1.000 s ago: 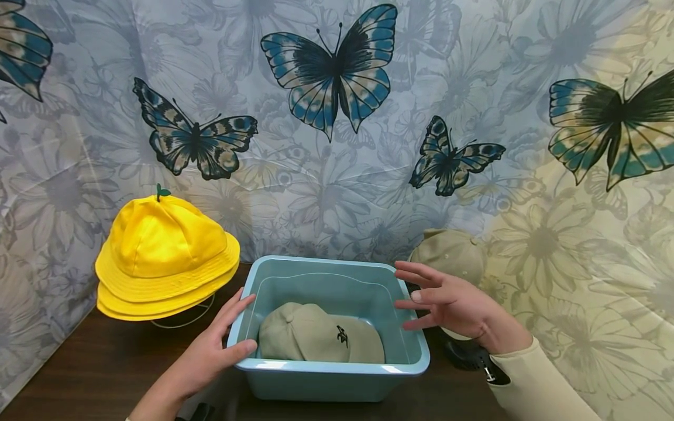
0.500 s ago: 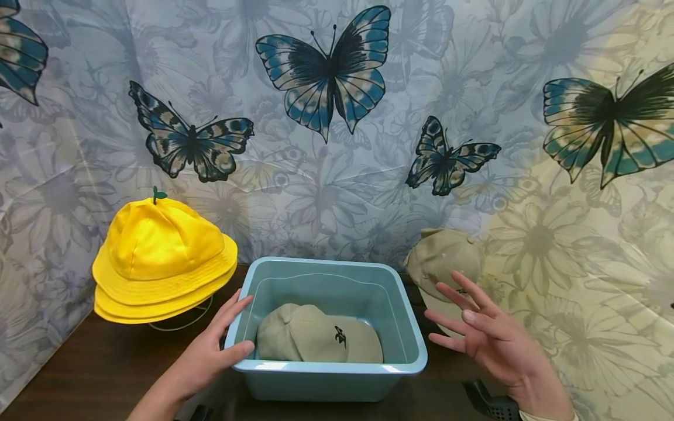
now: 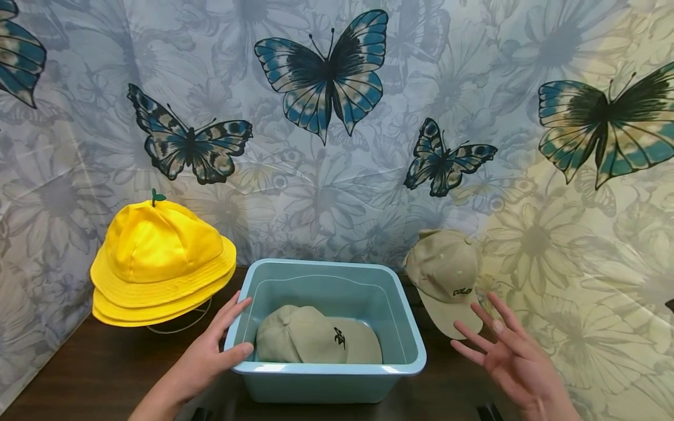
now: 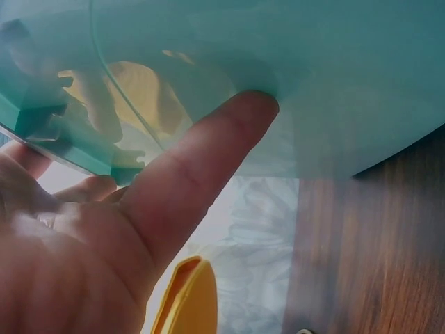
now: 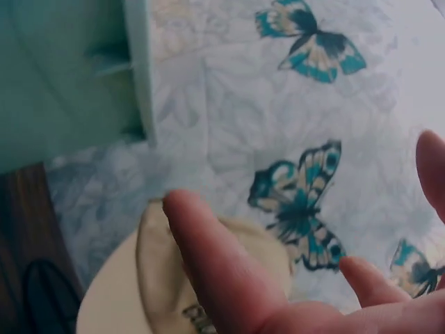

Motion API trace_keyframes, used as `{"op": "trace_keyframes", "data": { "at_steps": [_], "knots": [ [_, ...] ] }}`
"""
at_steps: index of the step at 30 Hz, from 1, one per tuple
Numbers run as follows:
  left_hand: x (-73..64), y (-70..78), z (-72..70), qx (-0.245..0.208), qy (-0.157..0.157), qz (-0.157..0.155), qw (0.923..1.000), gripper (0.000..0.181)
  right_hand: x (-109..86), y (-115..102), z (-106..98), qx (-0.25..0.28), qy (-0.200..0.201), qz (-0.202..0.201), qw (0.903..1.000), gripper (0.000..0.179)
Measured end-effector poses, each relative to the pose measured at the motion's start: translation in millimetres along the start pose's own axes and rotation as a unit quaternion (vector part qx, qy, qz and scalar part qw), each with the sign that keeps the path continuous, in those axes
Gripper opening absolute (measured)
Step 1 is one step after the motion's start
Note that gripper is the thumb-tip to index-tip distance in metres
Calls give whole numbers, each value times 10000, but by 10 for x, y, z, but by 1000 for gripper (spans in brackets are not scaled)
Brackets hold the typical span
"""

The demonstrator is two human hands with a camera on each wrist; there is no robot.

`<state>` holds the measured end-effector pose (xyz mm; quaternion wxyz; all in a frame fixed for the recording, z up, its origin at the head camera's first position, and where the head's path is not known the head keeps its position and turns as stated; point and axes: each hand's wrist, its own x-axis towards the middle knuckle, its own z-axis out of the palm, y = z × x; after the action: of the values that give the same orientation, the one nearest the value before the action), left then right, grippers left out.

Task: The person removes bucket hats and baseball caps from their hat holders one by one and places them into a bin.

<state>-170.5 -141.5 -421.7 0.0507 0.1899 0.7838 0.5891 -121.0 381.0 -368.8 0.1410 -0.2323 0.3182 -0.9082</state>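
A light blue plastic bin point(image 3: 321, 383) stands in the middle of the table, with a beige baseball cap point(image 3: 310, 336) lying in it, its brim to the right. My left hand point(image 3: 202, 356) rests against the bin's left side, fingers and thumb stretched out at the rim. In the left wrist view the straight thumb point(image 4: 201, 170) lies against the bin wall. My right hand point(image 3: 518, 356) hovers at the right with spread fingers and holds nothing. Just behind its fingers is a second beige cap point(image 3: 444, 266) with dark lettering, brim tilted down toward me.
Several stacked yellow bucket hats point(image 3: 163, 257), the top one with a green sprout, sit on a wire stand point(image 3: 181, 324) at the left. Behind everything hangs a butterfly-print cloth point(image 3: 326, 204). Dark wood table point(image 3: 68, 362) shows around the bin.
My right hand has drawn back from the bin's right rim, moving right and toward me, uncovering the cap there. My left hand stays at the bin; the view has shifted slightly.
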Motion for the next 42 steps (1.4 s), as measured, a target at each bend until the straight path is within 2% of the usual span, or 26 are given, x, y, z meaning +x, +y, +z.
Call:
{"op": "trace_keyframes", "data": {
  "at_steps": [2, 4, 9, 12, 20, 29, 34, 38, 42],
  "knots": [
    [-4, 0, -1, -20, -1, -13, 10000, 69, -65, -11, -61, -262, 539, -165, 9981, 54],
    [-6, 3, -2, -24, 6, -8, 10000, 69, -120, -27, -124, -569, 1173, -278, 9911, 51],
    [-3, 1, -6, -87, -28, -23, 10000, 69, -189, -70, -265, -1233, 2563, -130, 9586, 67],
    [2, -11, -6, -119, -60, -72, 9999, 68, -211, -81, -335, -1345, 3006, 86, 9442, 74],
    [2, -13, -6, -211, -77, -122, 9997, 68, -223, -41, -510, -720, 3439, 160, 9361, 75],
    [9, -18, -4, -171, -54, -64, 9998, 67, -173, 19, -658, -117, 3646, 161, 9310, 76],
    [6, -10, -2, -216, -33, -68, 9997, 67, -116, 57, -738, 520, 3842, 116, 9217, 69],
    [-3, 0, -7, -135, -20, 105, 9999, 68, -68, 74, -784, 563, 3941, 195, 9172, 71],
    [-7, 11, -10, -86, -15, 214, 9997, 68, -38, 75, -808, 682, 4118, 248, 9084, 72]
  ]
}}
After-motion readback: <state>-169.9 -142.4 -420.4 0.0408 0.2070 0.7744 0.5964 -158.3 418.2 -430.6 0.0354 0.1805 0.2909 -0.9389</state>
